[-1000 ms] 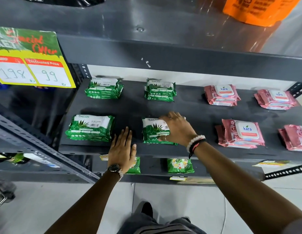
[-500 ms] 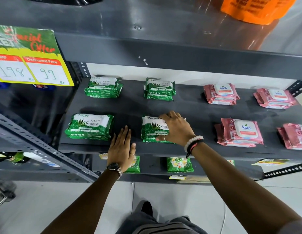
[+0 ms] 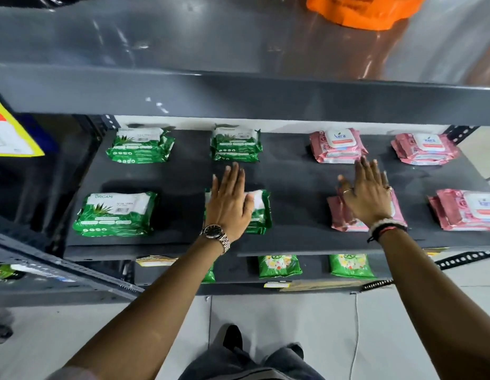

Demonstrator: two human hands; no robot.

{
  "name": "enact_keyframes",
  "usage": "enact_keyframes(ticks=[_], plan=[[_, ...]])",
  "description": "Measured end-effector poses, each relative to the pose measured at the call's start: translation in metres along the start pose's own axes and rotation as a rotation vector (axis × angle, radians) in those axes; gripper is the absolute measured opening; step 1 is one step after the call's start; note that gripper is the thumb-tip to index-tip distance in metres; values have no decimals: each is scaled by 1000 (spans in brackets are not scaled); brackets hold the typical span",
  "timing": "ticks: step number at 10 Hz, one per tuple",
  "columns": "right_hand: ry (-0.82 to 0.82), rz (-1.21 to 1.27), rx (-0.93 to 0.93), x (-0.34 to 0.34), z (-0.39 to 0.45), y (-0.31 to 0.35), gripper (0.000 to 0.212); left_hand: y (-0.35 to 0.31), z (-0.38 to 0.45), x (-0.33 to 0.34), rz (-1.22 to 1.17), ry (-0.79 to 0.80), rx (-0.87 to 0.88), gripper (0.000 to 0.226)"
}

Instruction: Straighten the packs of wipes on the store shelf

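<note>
Green and pink packs of wipes lie in two rows on a dark shelf [image 3: 293,237]. My left hand [image 3: 229,202] lies flat, fingers spread, on the front middle green pack [image 3: 261,212]. My right hand [image 3: 365,194] lies flat, fingers apart, over the front pink pack [image 3: 341,219], hiding most of it. Another green pack [image 3: 116,213] sits front left, two green packs [image 3: 141,145] [image 3: 237,144] at the back. Pink packs lie at the back [image 3: 338,146] [image 3: 424,148] and front right [image 3: 465,211].
The upper shelf [image 3: 238,97] overhangs close above the back row, with an orange bag [image 3: 359,9] on it. A yellow price sign [image 3: 13,133] hangs at left. Green floral packs [image 3: 279,266] lie on the lower shelf. A slanted metal rail [image 3: 60,266] runs at lower left.
My right hand left the front middle green pack and moved right onto the front pink pack. My left hand moved from the shelf edge onto that green pack. The view shifted right.
</note>
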State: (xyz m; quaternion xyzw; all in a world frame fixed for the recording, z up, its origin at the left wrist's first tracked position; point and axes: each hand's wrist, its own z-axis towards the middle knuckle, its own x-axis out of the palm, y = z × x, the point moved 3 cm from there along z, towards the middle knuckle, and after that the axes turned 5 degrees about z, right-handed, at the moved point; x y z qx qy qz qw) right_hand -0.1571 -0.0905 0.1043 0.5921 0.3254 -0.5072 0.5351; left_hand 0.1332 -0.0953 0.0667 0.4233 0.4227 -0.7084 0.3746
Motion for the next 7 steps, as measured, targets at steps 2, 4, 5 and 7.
enact_keyframes(ticks=[2,4,5,7], plan=[[92,-35,37,10,12,-38,77,1,8,22,83,57,-55,67],[98,29,56,14,14,-45,74,-2,6,20,69,28,-59,60],[83,14,30,16,13,-47,73,-1,5,24,80,36,-58,59],[23,323,22,2,13,-48,88,-5,1,15,45,-50,-56,56]])
